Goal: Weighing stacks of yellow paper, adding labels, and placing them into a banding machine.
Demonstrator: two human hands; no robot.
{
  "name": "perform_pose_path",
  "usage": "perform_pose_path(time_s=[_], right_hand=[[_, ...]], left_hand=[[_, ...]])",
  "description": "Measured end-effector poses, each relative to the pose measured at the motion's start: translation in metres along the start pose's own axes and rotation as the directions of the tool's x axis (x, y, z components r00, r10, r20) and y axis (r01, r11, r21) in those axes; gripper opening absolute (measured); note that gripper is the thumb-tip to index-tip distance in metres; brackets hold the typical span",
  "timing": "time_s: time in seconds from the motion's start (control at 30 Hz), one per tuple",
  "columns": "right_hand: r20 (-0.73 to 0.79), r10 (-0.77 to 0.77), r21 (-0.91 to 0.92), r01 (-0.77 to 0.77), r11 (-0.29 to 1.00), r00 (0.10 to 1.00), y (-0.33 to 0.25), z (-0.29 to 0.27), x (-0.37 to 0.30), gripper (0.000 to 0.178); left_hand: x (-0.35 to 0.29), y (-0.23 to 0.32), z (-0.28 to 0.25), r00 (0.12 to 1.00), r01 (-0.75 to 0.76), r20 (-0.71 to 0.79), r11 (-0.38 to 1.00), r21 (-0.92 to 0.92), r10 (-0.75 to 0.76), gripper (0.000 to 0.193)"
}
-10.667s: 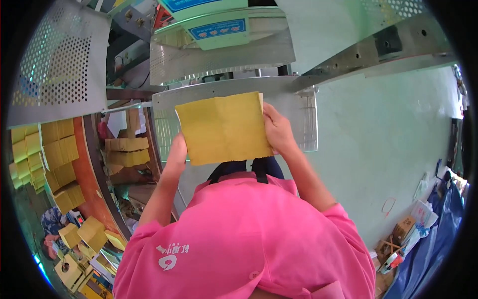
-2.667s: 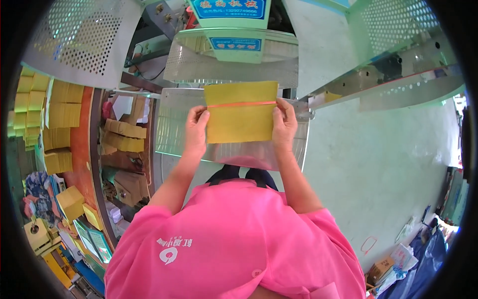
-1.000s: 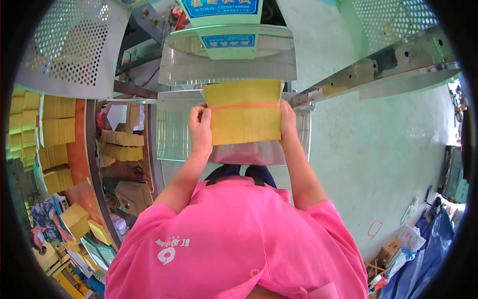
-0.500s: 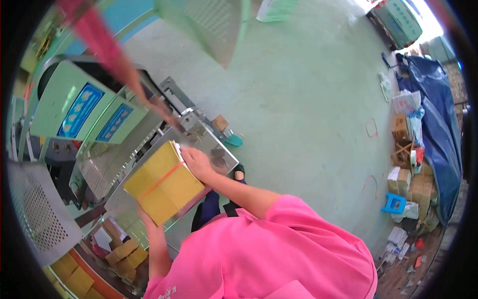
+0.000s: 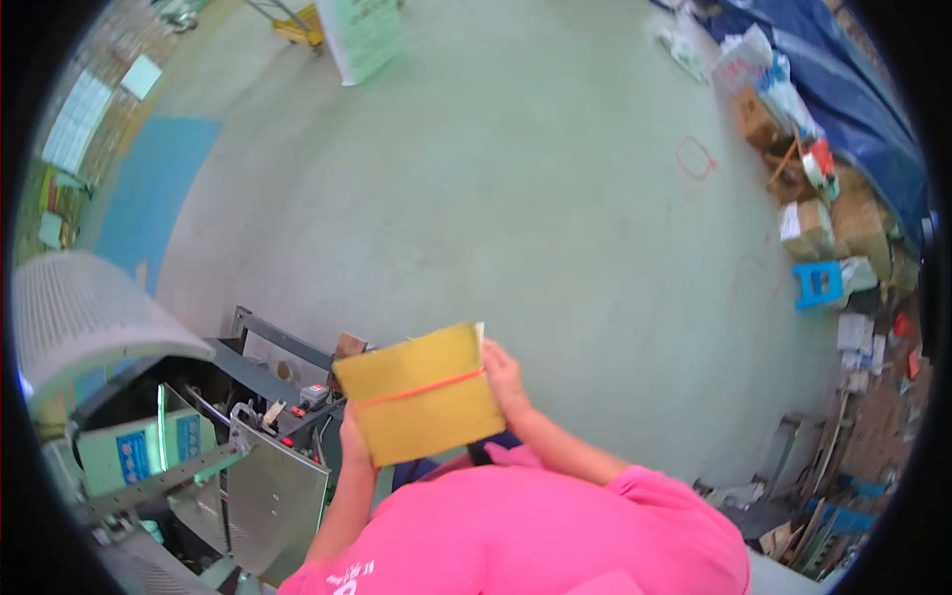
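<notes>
- Yellow bundle (image 5: 420,393) was the thing in both hands: a flat stack of yellow sheets with one thin orange band around its middle.
- It was held up in the air in front of the person's chest, tilted a little, with nothing under it but the floor far below.
- The left hand (image 5: 354,442) gripped the bundle's lower left edge, its fingers closed on the stack. The right hand (image 5: 504,376) gripped the right edge, fingers wrapped around it too.
- A second earlier the bundle sat right at the mouth of the grey machine, pressed flat by both hands. The band was already on it then.
- Half a second earlier it had already come off the machine's metal worktop, and the view had begun to swing.
- By this moment the person had turned well away. The machine (image 5: 258,466) had slid to the lower left of the view, just beside the left arm, and the bundle was clear of it.
- Most of the view had become the pale green floor (image 5: 516,198). Boxes and a small blue stool (image 5: 818,284) lay far off at the right side.
- My guess is that the banding part was over for this bundle, since the band was on and the stack had left the machine.
- Both hands kept a firm hold while it was being carried.
</notes>
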State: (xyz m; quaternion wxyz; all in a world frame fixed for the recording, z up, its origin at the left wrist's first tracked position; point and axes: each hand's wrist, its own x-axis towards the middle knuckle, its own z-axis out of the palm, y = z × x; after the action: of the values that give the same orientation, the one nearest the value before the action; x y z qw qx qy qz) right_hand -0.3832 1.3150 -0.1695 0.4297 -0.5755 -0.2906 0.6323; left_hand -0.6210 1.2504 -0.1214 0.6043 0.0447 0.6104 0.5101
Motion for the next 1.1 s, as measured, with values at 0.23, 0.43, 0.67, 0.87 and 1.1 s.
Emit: perform_pose_path(time_s=[0.23,0.43,0.67,0.87,1.1], right_hand=[[-0.143,0.027,0.104,-0.012,0.994,0.989,-0.098,-0.095,0.111,0.035],[-0.138,-0.011,0.088,0.023,0.996,0.99,-0.13,-0.13,0.235,0.039],[-0.107,0.155,0.436,-0.093,0.895,0.982,-0.198,-0.17,0.39,0.05],[-0.211,0.191,0.547,-0.046,0.836,0.959,-0.239,-0.18,0.518,0.047],[-0.162,0.284,0.528,-0.16,0.834,0.945,-0.245,-0.224,0.685,0.053]], left_hand=[[0.092,0.021,0.174,0.981,0.114,0.146,0.991,0.076,-0.124,0.044],[0.199,0.057,0.276,0.954,0.117,0.244,0.963,0.241,-0.177,0.051],[0.343,0.092,0.449,0.883,0.114,0.4,0.939,0.324,-0.245,0.059],[0.457,0.139,0.569,0.852,0.011,0.439,0.847,0.531,-0.285,0.065],[0.604,0.133,0.69,0.818,0.267,0.328,0.817,0.512,-0.473,0.067]])
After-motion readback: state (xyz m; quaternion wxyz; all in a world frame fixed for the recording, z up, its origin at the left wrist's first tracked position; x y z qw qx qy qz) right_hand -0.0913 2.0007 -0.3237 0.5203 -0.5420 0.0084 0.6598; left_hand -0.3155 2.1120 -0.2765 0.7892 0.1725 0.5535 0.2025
